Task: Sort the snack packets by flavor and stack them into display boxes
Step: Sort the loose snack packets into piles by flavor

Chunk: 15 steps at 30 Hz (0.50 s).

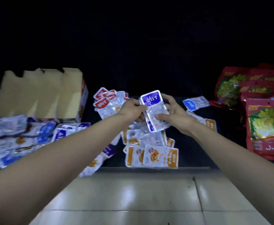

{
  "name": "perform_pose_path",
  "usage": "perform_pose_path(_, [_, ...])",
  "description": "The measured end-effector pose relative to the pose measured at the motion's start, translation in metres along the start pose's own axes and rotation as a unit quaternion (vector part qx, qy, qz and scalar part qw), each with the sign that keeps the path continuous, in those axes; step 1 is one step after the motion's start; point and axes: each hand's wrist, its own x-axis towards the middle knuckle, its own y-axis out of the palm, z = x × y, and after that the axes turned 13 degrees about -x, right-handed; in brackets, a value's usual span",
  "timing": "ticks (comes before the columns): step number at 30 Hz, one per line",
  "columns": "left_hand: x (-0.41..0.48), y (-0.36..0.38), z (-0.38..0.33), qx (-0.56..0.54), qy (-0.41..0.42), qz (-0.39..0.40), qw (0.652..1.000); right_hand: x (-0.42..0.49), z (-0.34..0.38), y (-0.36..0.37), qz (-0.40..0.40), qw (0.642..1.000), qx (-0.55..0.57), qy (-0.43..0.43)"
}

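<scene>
You held a purple snack packet (154,109) between both hands above the dark table (198,143). Your left hand (131,109) pinched its left edge and your right hand (173,114) gripped its right side. Orange packets (151,154) lay just below it. Red-labelled packets (104,100) lay behind to the left. Blue packets (11,127) were piled beside a cardboard display box (40,95) at far left.

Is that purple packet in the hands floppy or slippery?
Probably light: the purple snack packet is held up by just the left hand and right hand pinching its edges. Its shiny film looks slippery. It keeps flat, so it is likely fairly stiff.
</scene>
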Motion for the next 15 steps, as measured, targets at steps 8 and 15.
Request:
perform_pose_path(8, [-0.034, -0.137, 0.006, 0.129, 0.027, -0.118, 0.984, 0.044, 0.055, 0.110, 0.145, 0.983, -0.106, -0.036])
perform_pose_path(15, [-0.053, -0.218, 0.072, 0.190, 0.092, -0.234, 0.949, 0.069, 0.071, 0.167, 0.150, 0.979, -0.126, -0.051])
